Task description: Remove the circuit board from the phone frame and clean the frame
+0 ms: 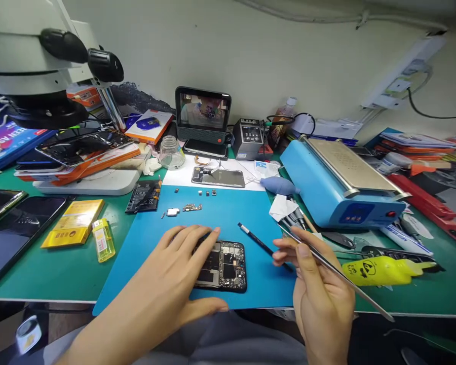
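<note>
On the blue mat (141, 239), opened phone (231, 268) lies long axis left-right, under left hand (182, 258) (the nearer one), thumb and fingers apart; right hand (319, 291) off its right end, fingers clamped on tweezers (366, 296).

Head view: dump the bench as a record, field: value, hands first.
left hand: covers left part of opened phone; grip unclear
right hand: holds slim metal tool, likely tweezers
phone: innards exposed, on blue mat
beside phone: black brush-like tool, lying slanted
mat's far left corner: black battery
right side: blue machine, yellow bottle on its side
left side: yellow lighter
</note>
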Action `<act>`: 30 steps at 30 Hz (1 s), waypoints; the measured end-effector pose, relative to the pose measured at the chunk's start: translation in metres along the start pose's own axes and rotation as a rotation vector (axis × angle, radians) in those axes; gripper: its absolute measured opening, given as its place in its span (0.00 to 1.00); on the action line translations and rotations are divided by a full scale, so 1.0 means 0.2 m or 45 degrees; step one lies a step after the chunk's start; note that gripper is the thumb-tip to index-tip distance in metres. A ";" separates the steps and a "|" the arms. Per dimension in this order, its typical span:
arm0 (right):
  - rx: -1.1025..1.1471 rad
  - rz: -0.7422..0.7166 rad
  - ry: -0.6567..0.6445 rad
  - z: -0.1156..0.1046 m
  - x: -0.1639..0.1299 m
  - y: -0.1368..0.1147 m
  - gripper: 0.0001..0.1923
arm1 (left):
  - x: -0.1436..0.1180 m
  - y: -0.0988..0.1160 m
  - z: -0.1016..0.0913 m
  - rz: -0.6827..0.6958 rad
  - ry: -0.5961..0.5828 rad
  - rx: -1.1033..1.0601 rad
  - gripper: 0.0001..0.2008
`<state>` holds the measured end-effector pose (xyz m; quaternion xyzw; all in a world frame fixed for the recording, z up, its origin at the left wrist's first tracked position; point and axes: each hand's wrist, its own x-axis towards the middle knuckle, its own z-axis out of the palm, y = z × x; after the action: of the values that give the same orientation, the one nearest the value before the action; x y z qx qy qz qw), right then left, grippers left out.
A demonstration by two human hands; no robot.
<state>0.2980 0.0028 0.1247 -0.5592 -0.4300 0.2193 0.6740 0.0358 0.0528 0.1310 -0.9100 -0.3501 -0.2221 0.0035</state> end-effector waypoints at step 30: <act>-0.379 0.122 0.343 -0.03 -0.25 0.02 0.14 | -0.19 -0.15 -0.06 -0.121 -0.091 -0.235 0.23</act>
<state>0.2776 -0.0384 0.1039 -0.6967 -0.3366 0.1085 0.6242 -0.0130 0.0502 0.1219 -0.8962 -0.3707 -0.2208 -0.1031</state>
